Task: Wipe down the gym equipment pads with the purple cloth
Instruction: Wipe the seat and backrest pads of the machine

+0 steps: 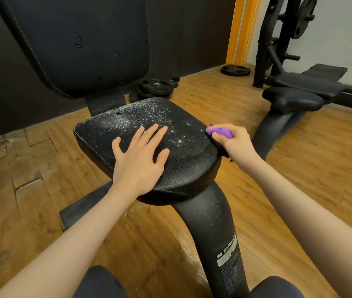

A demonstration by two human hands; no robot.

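Head view. Item: black textured-leather seat pad (183, 151) of a gym machine, its far half speckled with white dust or droplets, the near half looking darker and cleaner.

Item: purple cloth (219, 131), bunched small, at the pad's right edge; only a little of it shows outside the fist.

Item: right hand (233, 140), fingers curled tight round the cloth, knuckles up, set against the pad's right rim, forearm reaching in from lower right.

Item: left hand (141, 153), released and flat, fingers spread and straight, palm pressing the near-left part of the pad, forearm stretched forward from lower left; it appears to steady the seat.

Step in hand, as judged: wiping the seat pad, part done, with the speckled far area not yet covered. Next move calls for carrying the cloth from the right rim leftward and away across the speckles, with the cloth pressed flat enough to lift the residue.

Further pad: large black upright back pad (80, 44) behind the seat, marked with a few small scuffs, likely due afterwards.

Surroundings: worn wooden plank floor (300, 168); black weight plates (155, 87) lying beyond the seat.
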